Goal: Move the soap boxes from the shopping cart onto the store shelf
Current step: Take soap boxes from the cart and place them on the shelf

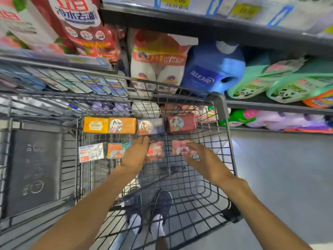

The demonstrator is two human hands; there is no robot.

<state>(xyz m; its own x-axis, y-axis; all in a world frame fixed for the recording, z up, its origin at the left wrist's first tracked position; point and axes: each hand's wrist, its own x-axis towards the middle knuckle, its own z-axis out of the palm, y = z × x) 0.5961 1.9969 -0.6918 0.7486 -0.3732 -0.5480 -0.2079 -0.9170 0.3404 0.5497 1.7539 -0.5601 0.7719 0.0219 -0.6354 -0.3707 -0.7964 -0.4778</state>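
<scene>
Several soap boxes lie on the wire floor of the shopping cart. The far row holds two orange boxes, a purple box and a dark red box. The near row holds a white box, an orange-blue box and two red boxes. My left hand hangs over the near row between the orange-blue box and a red box, fingers extended, holding nothing. My right hand hovers spread over the rightmost red box, partly covering it.
Store shelves stand beyond the cart with a blue detergent jug, green refill pouches and red bags. A dark panel fills the cart's left side. Grey floor lies to the right. My feet show through the mesh.
</scene>
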